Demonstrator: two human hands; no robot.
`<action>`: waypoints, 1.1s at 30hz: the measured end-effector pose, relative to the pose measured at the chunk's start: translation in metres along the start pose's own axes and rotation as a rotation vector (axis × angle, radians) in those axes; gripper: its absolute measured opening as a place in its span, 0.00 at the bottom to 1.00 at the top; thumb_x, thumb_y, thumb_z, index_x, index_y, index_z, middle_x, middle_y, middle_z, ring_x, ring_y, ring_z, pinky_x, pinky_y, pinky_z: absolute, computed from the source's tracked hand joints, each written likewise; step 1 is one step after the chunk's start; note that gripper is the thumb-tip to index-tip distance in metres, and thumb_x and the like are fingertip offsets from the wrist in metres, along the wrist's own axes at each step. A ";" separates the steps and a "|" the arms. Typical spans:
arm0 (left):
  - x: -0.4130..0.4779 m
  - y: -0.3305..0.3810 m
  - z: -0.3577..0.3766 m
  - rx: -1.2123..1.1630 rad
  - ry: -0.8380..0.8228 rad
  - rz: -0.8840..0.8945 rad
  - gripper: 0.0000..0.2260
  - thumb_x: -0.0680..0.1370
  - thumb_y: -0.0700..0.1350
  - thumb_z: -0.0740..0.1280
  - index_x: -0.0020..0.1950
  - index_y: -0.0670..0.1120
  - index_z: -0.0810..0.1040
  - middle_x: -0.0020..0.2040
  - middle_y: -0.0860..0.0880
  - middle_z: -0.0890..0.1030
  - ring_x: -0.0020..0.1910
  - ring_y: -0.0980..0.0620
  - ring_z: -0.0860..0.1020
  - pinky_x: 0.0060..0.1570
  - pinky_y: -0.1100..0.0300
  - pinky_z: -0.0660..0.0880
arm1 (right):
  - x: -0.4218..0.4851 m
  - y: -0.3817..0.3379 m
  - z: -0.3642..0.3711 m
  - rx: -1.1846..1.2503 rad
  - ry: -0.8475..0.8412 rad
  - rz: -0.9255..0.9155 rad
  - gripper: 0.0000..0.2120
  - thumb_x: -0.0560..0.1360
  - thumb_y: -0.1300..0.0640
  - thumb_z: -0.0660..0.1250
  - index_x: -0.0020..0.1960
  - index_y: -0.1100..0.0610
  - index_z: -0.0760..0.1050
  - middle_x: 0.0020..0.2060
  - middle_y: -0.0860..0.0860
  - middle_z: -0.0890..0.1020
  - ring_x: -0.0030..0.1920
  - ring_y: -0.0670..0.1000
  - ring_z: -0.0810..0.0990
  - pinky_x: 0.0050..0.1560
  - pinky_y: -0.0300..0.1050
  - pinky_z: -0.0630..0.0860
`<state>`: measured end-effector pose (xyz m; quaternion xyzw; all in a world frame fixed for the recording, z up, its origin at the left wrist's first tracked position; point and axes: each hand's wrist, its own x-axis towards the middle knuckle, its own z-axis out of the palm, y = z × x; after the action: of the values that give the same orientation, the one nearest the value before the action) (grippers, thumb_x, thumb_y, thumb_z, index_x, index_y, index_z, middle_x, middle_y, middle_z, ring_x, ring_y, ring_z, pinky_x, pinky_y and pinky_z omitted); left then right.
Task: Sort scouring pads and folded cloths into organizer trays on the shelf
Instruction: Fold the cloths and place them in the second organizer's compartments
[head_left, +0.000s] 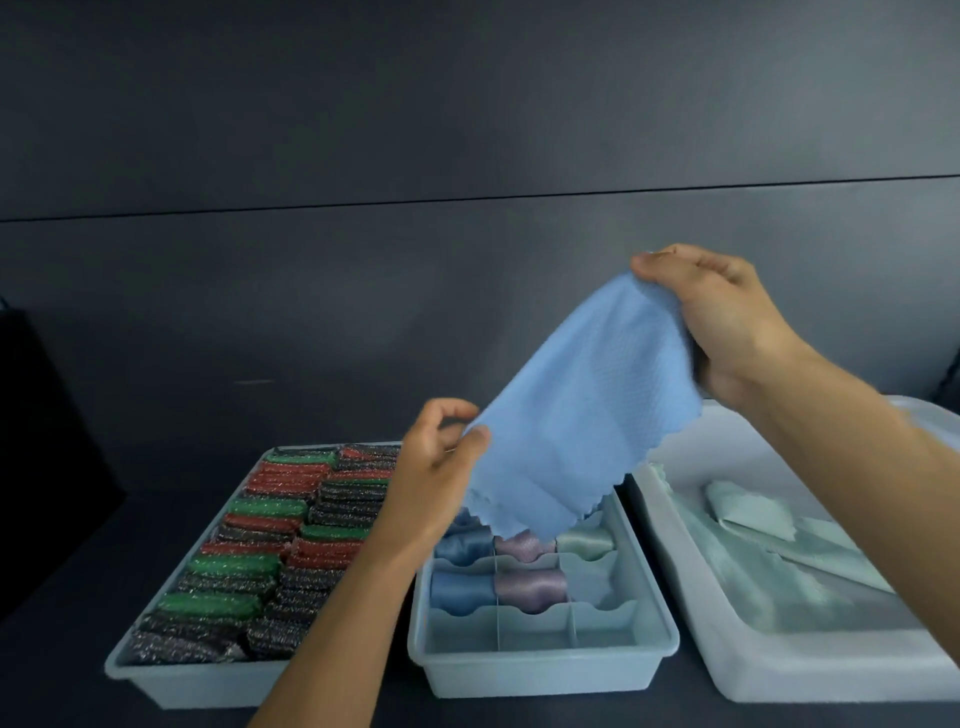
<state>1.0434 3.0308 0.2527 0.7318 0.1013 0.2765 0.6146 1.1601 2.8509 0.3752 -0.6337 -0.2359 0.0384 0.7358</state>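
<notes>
1. A blue cloth (571, 415) is held spread open in the air. Its upper corner is gripped by the right hand (727, 322), and its lower left corner is pinched between the thumb and fingers (453, 411) of the left hand (436, 467).
2. Directly beneath the fingers a divided tray (540, 670) is seen, with rolled cloths (530, 582) in its rear compartments.
3. Left of the left fingers, scouring pads (270, 519) are packed in rows in another tray (171, 686). Below the right fingers, green cloths (748, 519) lie loose in a white tub (779, 675).
4. Folding is judged to be the step in hand. Next, the corners must be brought together and the cloth rolled small, then tucked into a free front compartment.
</notes>
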 end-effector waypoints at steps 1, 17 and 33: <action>0.000 0.001 -0.001 -0.001 -0.057 -0.015 0.09 0.77 0.46 0.69 0.56 0.51 0.75 0.47 0.48 0.85 0.42 0.50 0.81 0.42 0.54 0.75 | -0.001 0.004 -0.002 0.019 0.013 0.017 0.15 0.74 0.55 0.69 0.30 0.53 0.70 0.28 0.49 0.75 0.30 0.50 0.75 0.36 0.42 0.73; -0.023 0.016 0.036 -0.074 -0.030 0.203 0.20 0.73 0.54 0.70 0.64 0.56 0.72 0.60 0.61 0.77 0.61 0.61 0.76 0.52 0.65 0.76 | 0.004 -0.007 0.015 -0.270 0.037 -0.076 0.14 0.71 0.55 0.70 0.39 0.66 0.74 0.34 0.57 0.68 0.35 0.53 0.66 0.35 0.43 0.65; 0.052 0.131 0.012 0.260 -0.200 0.385 0.09 0.81 0.40 0.63 0.45 0.50 0.80 0.37 0.57 0.80 0.37 0.59 0.77 0.41 0.65 0.73 | -0.007 -0.010 0.011 -0.309 -0.191 -0.313 0.12 0.68 0.52 0.77 0.48 0.53 0.77 0.43 0.46 0.81 0.42 0.44 0.79 0.44 0.35 0.76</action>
<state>1.0676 3.0171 0.3916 0.8344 -0.0664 0.2991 0.4582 1.1477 2.8564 0.3835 -0.6878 -0.4031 -0.0529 0.6013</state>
